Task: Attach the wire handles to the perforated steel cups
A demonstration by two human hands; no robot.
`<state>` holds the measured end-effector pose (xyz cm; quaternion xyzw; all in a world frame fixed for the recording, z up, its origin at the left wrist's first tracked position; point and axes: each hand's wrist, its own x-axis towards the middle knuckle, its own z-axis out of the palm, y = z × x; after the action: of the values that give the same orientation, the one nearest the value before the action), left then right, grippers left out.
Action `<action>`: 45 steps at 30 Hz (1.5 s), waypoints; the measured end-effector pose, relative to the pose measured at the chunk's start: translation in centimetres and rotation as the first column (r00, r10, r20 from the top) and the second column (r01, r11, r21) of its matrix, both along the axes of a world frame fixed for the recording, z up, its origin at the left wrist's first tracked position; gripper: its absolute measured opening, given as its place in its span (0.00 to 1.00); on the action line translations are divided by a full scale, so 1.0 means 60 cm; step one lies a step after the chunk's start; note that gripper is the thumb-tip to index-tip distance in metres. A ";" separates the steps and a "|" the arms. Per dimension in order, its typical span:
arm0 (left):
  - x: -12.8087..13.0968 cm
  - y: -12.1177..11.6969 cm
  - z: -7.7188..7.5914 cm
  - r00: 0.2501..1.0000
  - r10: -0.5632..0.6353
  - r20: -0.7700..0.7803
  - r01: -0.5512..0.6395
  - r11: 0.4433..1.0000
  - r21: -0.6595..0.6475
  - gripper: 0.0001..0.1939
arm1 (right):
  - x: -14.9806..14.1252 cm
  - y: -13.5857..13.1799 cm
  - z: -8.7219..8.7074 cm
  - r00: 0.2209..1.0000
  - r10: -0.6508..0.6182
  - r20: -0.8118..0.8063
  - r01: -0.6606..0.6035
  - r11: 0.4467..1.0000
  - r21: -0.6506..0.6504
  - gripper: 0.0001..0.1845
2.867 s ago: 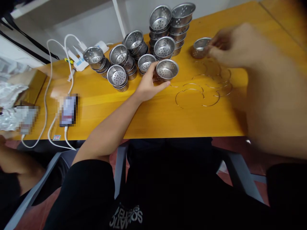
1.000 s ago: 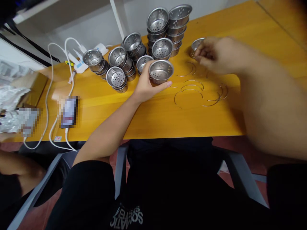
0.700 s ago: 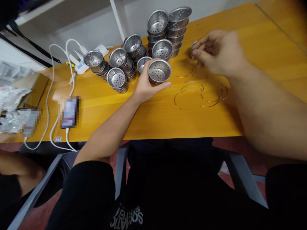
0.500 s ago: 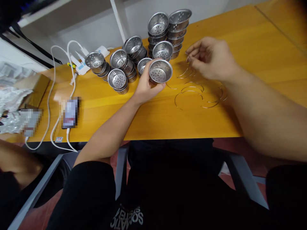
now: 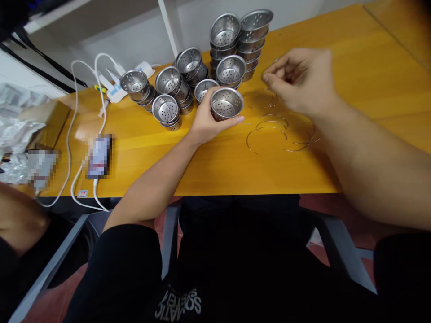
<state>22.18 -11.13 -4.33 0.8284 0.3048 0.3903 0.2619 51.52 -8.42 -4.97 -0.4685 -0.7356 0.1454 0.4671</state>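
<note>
Working over the smooth yellow desk (image 5: pixel 229 172), mind the tall cup stacks (image 5: pixel 251 45) near the back edge. Pinch gently with the right hand (image 5: pixel 303 80), fingertips together, no telling whether on anything. Steady with the left hand (image 5: pixel 206 123), clamped round one shiny, hole-dotted metal cup (image 5: pixel 226 104) between back and front edges, near thin, curvy wires (image 5: pixel 271 126).

An orange-yellow wooden table (image 5: pixel 218 172) carried everything, with a seam (image 5: pixel 384 27) crossing it at the far right. Toward the back stood close-set stacks of perforated metal cups (image 5: pixel 164 109), mouths up. Near them lay thin curved wires (image 5: pixel 272 127) (some overlapping, too fine to count). On the left rested a phone (image 5: pixel 99 157), white cables (image 5: pixel 95 185) and a white power strip (image 5: pixel 116 93); a small label (image 5: pixel 82 194) marked the near edge.
</note>
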 end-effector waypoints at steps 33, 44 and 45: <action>0.020 -0.012 -0.012 0.996 -0.078 -0.053 0.082 0.994 0.079 0.54 | -0.086 -0.056 0.024 0.967 0.248 -0.056 -0.247 0.969 0.026 0.21; 0.022 -0.024 0.003 0.996 -0.093 0.014 0.092 0.995 0.027 0.49 | -0.096 -0.068 0.043 0.969 0.237 -0.065 -0.236 0.972 0.019 0.19; 0.022 -0.024 0.004 0.995 -0.095 0.021 0.094 0.995 0.011 0.49 | -0.093 -0.064 0.038 0.968 0.238 -0.078 -0.237 0.971 0.023 0.19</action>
<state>23.48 -12.57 -4.11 0.8388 0.2605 0.3880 0.2793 45.96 -12.28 -2.69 -0.3677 -0.7682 0.2140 0.4784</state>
